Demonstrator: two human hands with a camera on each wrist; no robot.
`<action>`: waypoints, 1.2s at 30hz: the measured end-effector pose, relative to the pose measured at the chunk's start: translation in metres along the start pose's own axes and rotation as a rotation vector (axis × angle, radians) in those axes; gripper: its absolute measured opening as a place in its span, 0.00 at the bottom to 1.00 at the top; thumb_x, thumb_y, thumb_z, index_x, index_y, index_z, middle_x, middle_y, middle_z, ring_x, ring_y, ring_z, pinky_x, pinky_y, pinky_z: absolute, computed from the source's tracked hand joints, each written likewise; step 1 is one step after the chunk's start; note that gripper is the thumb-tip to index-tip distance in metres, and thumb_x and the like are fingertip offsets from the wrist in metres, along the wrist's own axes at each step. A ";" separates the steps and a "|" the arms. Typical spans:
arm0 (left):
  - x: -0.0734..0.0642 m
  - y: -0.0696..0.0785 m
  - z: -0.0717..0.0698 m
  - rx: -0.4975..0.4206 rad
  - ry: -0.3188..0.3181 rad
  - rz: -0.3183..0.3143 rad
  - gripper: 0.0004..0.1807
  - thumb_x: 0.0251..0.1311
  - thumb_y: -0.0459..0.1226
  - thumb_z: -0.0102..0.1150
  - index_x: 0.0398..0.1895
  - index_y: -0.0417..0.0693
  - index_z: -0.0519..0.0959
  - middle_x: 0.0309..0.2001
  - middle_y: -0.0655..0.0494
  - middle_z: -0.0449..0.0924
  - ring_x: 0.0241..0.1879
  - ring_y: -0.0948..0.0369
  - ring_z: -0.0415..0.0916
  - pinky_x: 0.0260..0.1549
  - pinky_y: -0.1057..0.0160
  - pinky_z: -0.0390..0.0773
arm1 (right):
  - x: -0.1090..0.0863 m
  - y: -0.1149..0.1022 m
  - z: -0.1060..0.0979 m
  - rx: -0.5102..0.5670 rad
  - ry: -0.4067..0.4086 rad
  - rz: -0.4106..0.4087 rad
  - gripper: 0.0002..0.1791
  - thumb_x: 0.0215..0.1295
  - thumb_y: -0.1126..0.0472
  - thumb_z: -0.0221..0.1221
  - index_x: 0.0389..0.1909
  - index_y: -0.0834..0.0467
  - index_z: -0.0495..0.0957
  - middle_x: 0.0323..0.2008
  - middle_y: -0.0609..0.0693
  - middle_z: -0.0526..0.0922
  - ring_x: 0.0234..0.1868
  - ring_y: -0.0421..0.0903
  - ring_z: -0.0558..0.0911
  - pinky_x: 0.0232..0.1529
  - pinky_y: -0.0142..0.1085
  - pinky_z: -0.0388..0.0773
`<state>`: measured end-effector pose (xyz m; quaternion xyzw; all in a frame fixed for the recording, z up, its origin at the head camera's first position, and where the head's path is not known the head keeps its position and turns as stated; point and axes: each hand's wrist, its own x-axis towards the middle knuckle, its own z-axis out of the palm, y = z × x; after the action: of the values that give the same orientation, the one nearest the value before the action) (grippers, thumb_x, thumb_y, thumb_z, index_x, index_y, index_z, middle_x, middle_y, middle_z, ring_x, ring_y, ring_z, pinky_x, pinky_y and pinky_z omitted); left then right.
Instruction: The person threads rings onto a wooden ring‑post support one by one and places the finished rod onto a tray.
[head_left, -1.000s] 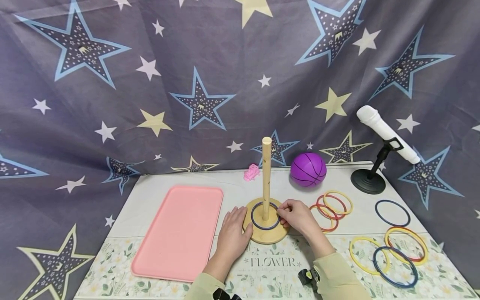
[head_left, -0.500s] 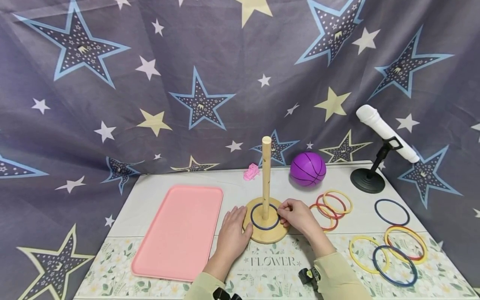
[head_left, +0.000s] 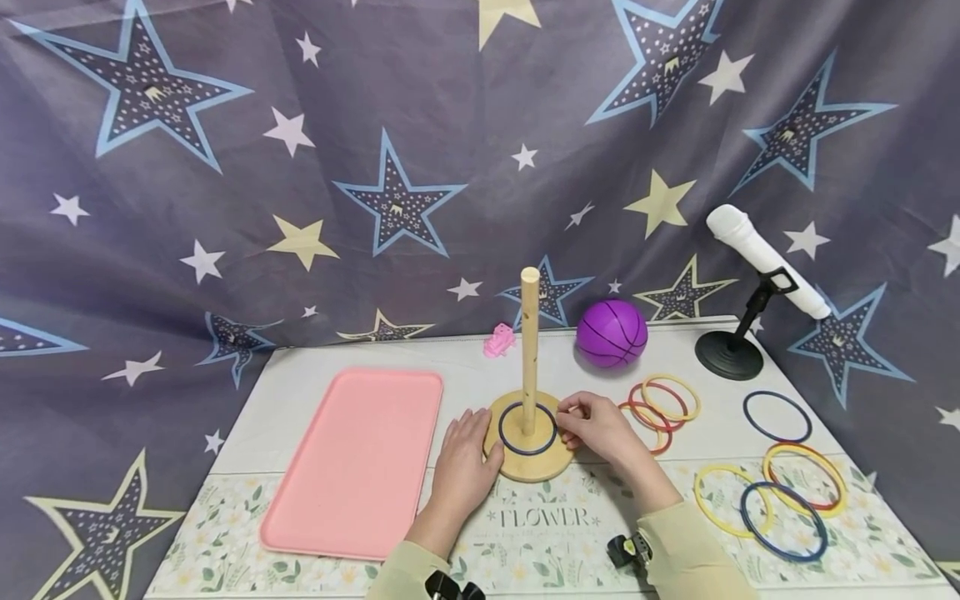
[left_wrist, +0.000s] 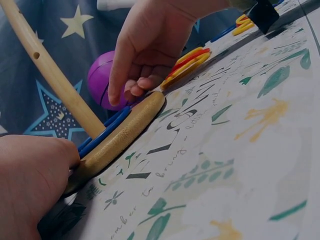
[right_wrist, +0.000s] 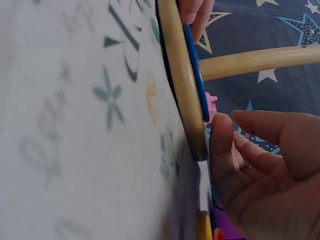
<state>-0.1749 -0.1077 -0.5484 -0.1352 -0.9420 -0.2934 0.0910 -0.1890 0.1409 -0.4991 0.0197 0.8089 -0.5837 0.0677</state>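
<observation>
A dark blue ring lies flat around the foot of a wooden post on its round wooden base. My left hand rests along the base's left side, fingers mostly straight, thumb near the ring. At the right side, my right hand hovers with its fingertips just beside the ring. In the right wrist view, the thumb and forefinger stand apart with nothing between them, close to the blue ring's edge.
A pink tray lies left. Behind stand a purple ball and a small pink toy. Red and yellow rings lie right of the base, more rings farther right. A white microphone stands on a black stand at the back right.
My right fingertips have drawn slightly away from the blue ring toward the right. The ring and left hand stay in place; the head view has shifted a little.
</observation>
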 end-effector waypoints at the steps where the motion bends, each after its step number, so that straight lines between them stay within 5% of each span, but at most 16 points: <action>1: 0.000 0.000 0.000 0.000 -0.001 -0.002 0.32 0.76 0.41 0.64 0.78 0.33 0.74 0.76 0.38 0.75 0.82 0.41 0.63 0.84 0.40 0.53 | -0.001 -0.001 -0.002 -0.010 0.003 0.000 0.12 0.77 0.65 0.66 0.55 0.69 0.83 0.34 0.58 0.86 0.30 0.46 0.87 0.34 0.39 0.92; 15: 0.002 0.000 -0.002 -0.011 0.003 0.003 0.32 0.76 0.41 0.64 0.78 0.33 0.74 0.76 0.38 0.75 0.82 0.41 0.63 0.84 0.40 0.53 | -0.020 -0.013 -0.044 -0.171 0.061 -0.054 0.17 0.79 0.59 0.66 0.59 0.67 0.83 0.32 0.53 0.87 0.31 0.46 0.88 0.34 0.39 0.88; 21: 0.001 -0.001 -0.001 -0.007 -0.003 0.004 0.32 0.76 0.41 0.64 0.77 0.33 0.74 0.76 0.38 0.75 0.82 0.41 0.63 0.84 0.40 0.53 | -0.036 -0.011 -0.066 -0.168 0.082 -0.058 0.17 0.80 0.61 0.65 0.60 0.69 0.82 0.37 0.59 0.88 0.33 0.49 0.89 0.32 0.38 0.88; 36: 0.001 0.000 -0.003 -0.023 -0.005 -0.001 0.32 0.77 0.41 0.63 0.77 0.33 0.74 0.76 0.37 0.75 0.81 0.40 0.63 0.84 0.39 0.53 | -0.074 0.007 -0.128 -0.363 0.171 0.030 0.29 0.82 0.49 0.64 0.71 0.66 0.77 0.44 0.57 0.87 0.38 0.51 0.88 0.35 0.38 0.86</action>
<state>-0.1755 -0.1090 -0.5457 -0.1367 -0.9388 -0.3039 0.0869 -0.1261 0.2678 -0.4562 0.0687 0.9033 -0.4233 0.0101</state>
